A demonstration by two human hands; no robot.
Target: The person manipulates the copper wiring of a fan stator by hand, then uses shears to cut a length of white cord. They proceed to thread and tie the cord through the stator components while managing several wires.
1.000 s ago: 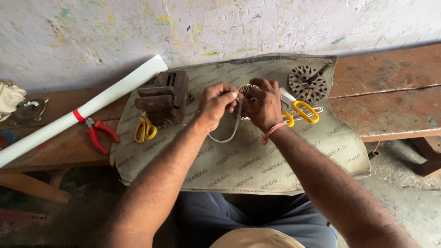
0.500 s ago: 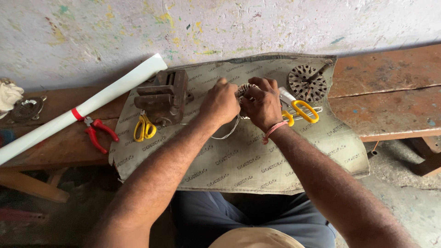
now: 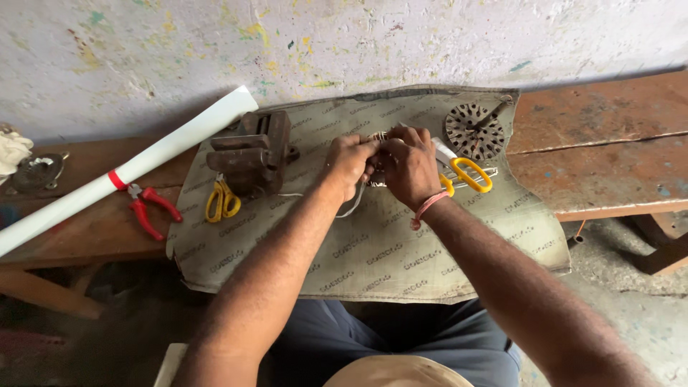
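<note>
1. The wire coil [image 3: 378, 137] sits in the middle of the printed cloth [image 3: 373, 251] on the wooden bench [image 3: 609, 158], mostly hidden between your two hands, with only a pale edge showing at the top.
2. Your left hand [image 3: 350, 163] is curled closed on the coil's left side, fingers tucked in against it.
3. Your right hand [image 3: 407, 166] is closed on the coil's right side, knuckles touching your left hand; a red band [image 3: 427, 208] circles that wrist.
4. A thin white wire [image 3: 352, 209] loops out from under your left hand onto the cloth.
5. Yellow-handled scissors [image 3: 469, 174] lie just beside your right hand, partly beneath it.
6. A round slotted metal disc [image 3: 474, 131] rests further right, near the cloth's top corner.
7. A rusty bench vise [image 3: 251, 154] stands left of your hands, apart from them.
8. A second yellow pair of scissors [image 3: 222, 201] lies by the vise's base.
9. Red-handled pliers [image 3: 147, 208] lie on bare wood, just beside a long white tube [image 3: 129, 168] with a red ring.
</note>
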